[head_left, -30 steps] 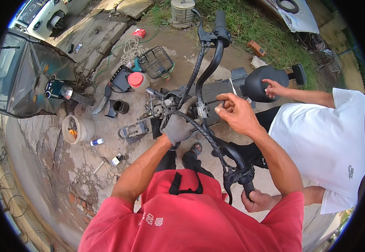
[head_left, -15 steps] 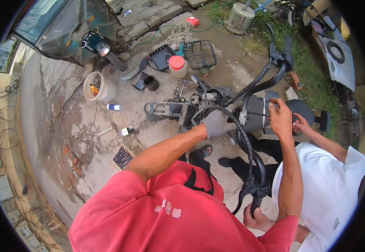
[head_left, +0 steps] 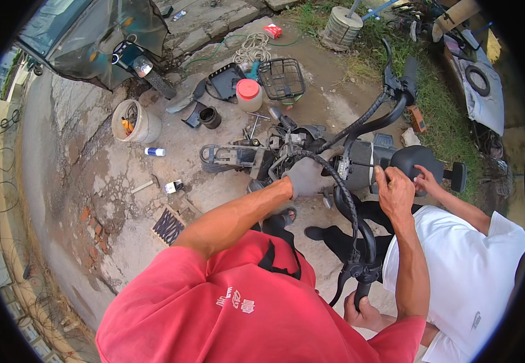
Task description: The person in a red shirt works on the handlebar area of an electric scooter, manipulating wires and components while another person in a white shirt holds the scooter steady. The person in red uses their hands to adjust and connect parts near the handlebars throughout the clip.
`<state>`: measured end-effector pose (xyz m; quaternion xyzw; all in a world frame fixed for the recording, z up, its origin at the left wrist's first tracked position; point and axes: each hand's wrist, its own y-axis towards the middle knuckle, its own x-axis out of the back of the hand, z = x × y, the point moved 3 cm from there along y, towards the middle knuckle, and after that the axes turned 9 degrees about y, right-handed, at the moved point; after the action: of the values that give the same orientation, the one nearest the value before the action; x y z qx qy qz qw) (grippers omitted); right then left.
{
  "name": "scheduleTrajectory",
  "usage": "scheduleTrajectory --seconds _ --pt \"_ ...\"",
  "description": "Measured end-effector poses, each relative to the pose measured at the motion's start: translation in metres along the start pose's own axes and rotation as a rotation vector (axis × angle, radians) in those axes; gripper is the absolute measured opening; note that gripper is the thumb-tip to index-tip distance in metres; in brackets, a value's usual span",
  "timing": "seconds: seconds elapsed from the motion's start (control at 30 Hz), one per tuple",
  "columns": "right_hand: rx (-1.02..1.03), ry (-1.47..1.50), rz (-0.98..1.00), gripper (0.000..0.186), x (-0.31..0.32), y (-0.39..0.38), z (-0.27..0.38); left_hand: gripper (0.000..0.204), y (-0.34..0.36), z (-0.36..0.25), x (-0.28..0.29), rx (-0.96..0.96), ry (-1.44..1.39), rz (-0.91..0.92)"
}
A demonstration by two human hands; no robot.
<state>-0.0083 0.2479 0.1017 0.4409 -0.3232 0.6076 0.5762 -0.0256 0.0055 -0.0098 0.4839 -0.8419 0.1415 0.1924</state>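
Note:
My left hand [head_left: 308, 178], in a grey glove, grips round the handlebar stem area of a partly dismantled scooter [head_left: 290, 145], its fingers partly hidden. My bare right hand [head_left: 394, 190] pinches the end of a thin black hex key [head_left: 365, 164] that reaches to the silver stem clamp [head_left: 344, 166]. The black handlebar [head_left: 374, 124] lies turned sideways, with wrapped cables along it. At the lower right a co-worker's hand [head_left: 365, 313] holds the handlebar's near grip; their other hand [head_left: 426, 180] is at the black seat [head_left: 410, 160], with a finger extended.
A co-worker in white [head_left: 450, 266] bends close at my right. On the cracked ground are a bucket [head_left: 144, 121], red-lidded jar [head_left: 248, 89], wire basket [head_left: 280, 78], hammer [head_left: 146, 184] and rope [head_left: 253, 48]. A covered vehicle [head_left: 87, 42] stands at upper left, grass [head_left: 438, 133] at right.
The view has swung, shifting the scene rightward and up. My right hand has moved from raised, loosely curled fingers to closing on the hex key. The co-worker's far hand has lowered slightly.

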Motion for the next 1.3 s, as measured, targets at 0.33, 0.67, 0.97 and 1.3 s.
scheduleTrajectory --seconds 0.33,0.67,0.97,1.3 --pt "-0.057 0.297 0.228 0.035 0.02 -0.005 0.02 0.085 -0.001 -0.018 0.009 0.033 0.008 -0.001" --pt "0.303 0.303 0.007 0.037 0.022 0.013 -0.004 0.082 0.003 0.002 -0.009 -0.002 -0.103 0.03" --pt "-0.34 0.319 0.188 0.041 -0.014 0.04 -0.022 0.077 0.005 -0.022 -0.015 0.022 -0.318 0.068" --pt "0.018 0.309 -0.191 0.04 0.003 -0.004 -0.031 0.081 0.004 -0.018 -0.014 0.061 -0.335 0.097"
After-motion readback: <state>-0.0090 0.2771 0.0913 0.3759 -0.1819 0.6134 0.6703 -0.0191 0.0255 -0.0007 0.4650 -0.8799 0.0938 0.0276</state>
